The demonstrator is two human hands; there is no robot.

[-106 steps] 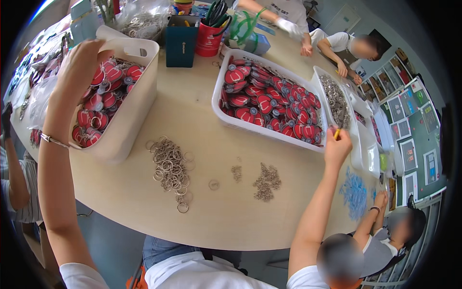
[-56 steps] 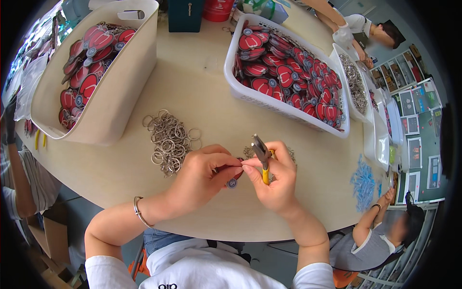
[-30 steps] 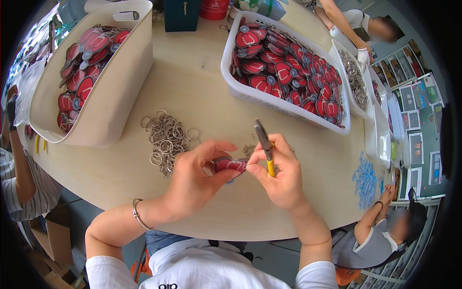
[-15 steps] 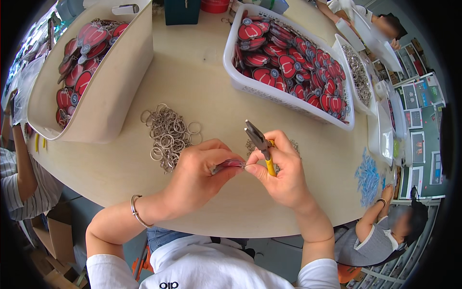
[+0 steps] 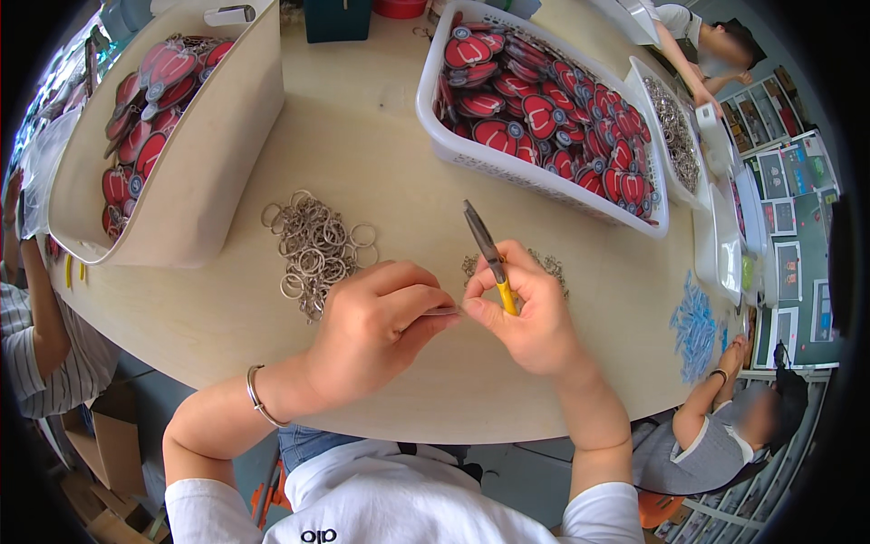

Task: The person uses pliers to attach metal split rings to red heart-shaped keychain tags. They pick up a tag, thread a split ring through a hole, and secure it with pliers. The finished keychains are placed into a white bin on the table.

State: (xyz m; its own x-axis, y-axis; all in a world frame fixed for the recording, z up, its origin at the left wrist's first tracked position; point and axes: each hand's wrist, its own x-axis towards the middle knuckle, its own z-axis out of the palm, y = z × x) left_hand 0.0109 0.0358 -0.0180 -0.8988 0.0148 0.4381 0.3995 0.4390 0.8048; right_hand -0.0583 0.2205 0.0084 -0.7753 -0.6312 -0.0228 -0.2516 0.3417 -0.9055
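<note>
My left hand [image 5: 376,317] is closed on a flat plastic charm [image 5: 442,311], seen nearly edge-on and mostly covered by the fingers. Close to its right end is my right hand [image 5: 521,313], holding yellow-handled pliers [image 5: 494,254] with the dark jaws pointing up and away from me. My right thumb and forefinger come together beside the charm's edge; whether a small part is between them I cannot make out. A pile of metal key rings [image 5: 315,249] lies beyond my left hand. Small metal links [image 5: 551,267] lie partly hidden behind my right hand.
A tall cream bin [image 5: 204,172] at the left and a white basket [image 5: 544,192] at the far right hold red charms. Beside the basket stands a tray of metal parts [image 5: 675,136]. Light-blue pieces [image 5: 693,326] lie near the right edge. Other people sit around the table.
The charm has turned from showing its red face to nearly edge-on. The pliers have rotated in my right hand, their jaws tipping up. A person at the far right has moved a white container.
</note>
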